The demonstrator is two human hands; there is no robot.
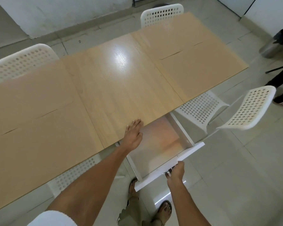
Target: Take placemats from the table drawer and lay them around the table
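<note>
Drawer pulled open, one hand on the counter, one on the drawer front.

My left hand (133,136) lies flat and open on the near edge of the long light-wood counter (104,82), fingers spread, gripping nothing. My right hand (176,172) has its grip closed on the small metal handle (169,172) of the white pull-out drawer (191,148), which stands drawn out from under the counter. The drawer's inside shows a pale, glossy bottom with a pinkish sheen; I cannot tell whether placemats lie there. White perforated plastic chairs (252,108) stand around the counter on the light tiled floor (252,176).
</note>
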